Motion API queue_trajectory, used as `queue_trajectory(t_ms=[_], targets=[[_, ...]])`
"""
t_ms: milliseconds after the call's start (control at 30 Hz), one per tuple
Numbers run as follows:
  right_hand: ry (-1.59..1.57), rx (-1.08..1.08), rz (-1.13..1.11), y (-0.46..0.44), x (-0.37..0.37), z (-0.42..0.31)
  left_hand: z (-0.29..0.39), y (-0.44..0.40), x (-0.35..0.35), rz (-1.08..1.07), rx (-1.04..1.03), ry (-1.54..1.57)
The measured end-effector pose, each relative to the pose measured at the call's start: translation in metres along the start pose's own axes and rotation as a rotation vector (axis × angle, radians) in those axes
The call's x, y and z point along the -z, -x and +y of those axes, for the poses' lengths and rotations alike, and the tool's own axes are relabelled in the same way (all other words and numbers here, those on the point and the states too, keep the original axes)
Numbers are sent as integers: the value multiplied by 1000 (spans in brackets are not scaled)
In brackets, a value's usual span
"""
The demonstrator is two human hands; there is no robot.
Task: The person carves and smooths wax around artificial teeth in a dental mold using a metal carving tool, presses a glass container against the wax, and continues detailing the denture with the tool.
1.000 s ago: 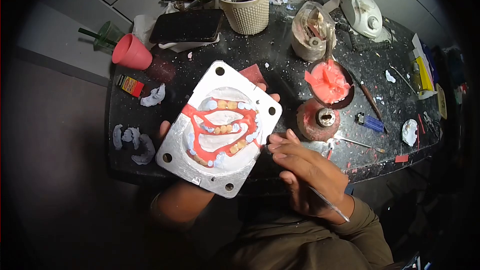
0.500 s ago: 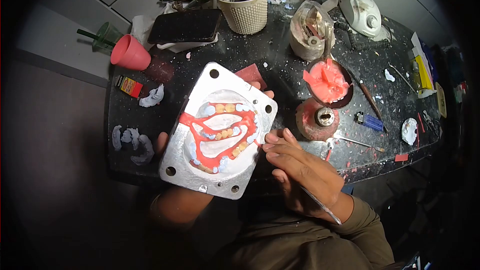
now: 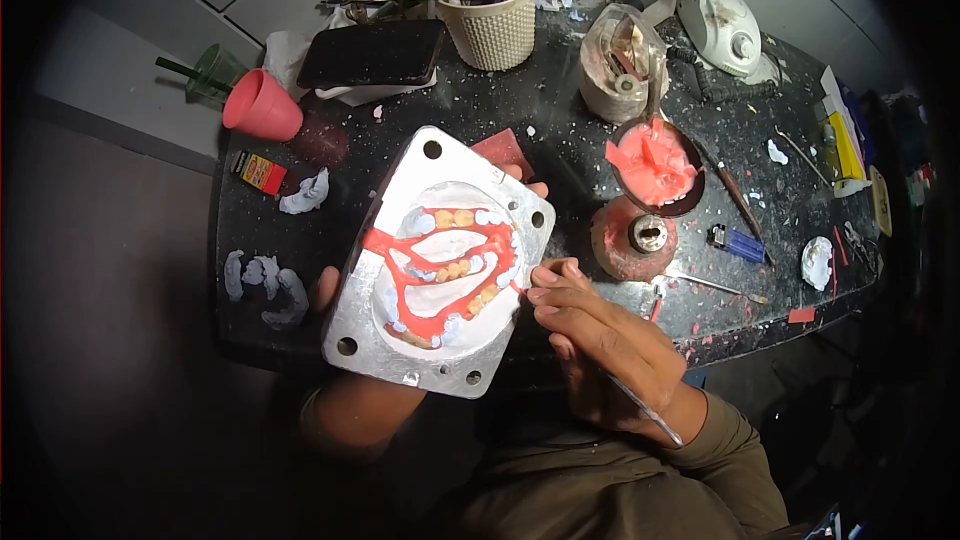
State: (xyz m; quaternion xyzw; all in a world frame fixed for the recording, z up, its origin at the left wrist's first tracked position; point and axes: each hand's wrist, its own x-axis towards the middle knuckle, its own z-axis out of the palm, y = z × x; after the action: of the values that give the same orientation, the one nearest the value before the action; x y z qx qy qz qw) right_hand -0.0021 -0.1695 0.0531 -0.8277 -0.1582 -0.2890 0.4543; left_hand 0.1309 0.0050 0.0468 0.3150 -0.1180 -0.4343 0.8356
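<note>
A metal dental flask half [image 3: 385, 325] lies tilted across my left hand [image 3: 327, 287], whose thumb shows at its left edge and fingertips at its far right edge. The palm is hidden beneath it. White plaster [image 3: 463, 345] fills the flask, with red wax strips [image 3: 425, 322] joining rows of yellowish and pale-blue teeth. In my right hand [image 3: 610, 340] is a thin metal wax carver [image 3: 648, 413], its handle end pointing down toward my sleeve. The fingertips are close beside the flask's right edge, with a small red tip at the wax; I cannot tell whether it touches.
A pan of pink wax [image 3: 655, 168] sits above a spirit burner [image 3: 635, 240] at right. Nearby are a blue lighter [image 3: 738, 243] and a brush [image 3: 725, 287]. Farther back stand a pink cup [image 3: 262, 106], a phone [image 3: 372, 54] and a woven tool holder [image 3: 492, 32].
The flask has shifted very slightly to the right and changed its tilt a little in my left hand. My right hand stays in nearly the same place with the carver.
</note>
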Motion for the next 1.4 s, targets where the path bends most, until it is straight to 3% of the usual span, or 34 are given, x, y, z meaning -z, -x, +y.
queue_trajectory(t_ms=[67,133,267,333,367,433,567,667,767,867,1000,1100,1200,1300,1400], targets=[[-14,1,-15,-1,3,1,-1,-1,-3,114,104,-80],[-28,2,-30,0,5,1,-11,0,7,-50,-116,45],[-33,-4,-65,0,9,2,-11,-2,7,-102,-50,85],[-17,4,-85,0,11,3,-21,-5,13,-92,-52,808],[-13,12,-77,1,10,4,-23,-7,16,-92,-52,808],[-10,20,-69,1,10,5,-26,-12,20,-334,-39,716],[2,45,-86,0,12,6,-27,-10,23,-330,-17,748],[16,67,-96,1,13,7,-21,-5,12,-20,70,984],[66,109,-107,1,15,6,-27,-8,16,-96,109,963],[104,136,-126,1,18,6,-32,-8,19,-285,56,677],[-1,81,-146,7,16,7,-32,-9,22,-132,230,758],[-82,8,-80,10,15,8,-35,-9,22,-238,72,426],[-101,-15,-70,5,17,4,-34,-7,14,-198,101,762],[-98,-12,-29,5,17,4,-32,-10,22,-205,84,796],[-126,-17,-7,6,17,5,-26,-12,26,-341,28,482]])
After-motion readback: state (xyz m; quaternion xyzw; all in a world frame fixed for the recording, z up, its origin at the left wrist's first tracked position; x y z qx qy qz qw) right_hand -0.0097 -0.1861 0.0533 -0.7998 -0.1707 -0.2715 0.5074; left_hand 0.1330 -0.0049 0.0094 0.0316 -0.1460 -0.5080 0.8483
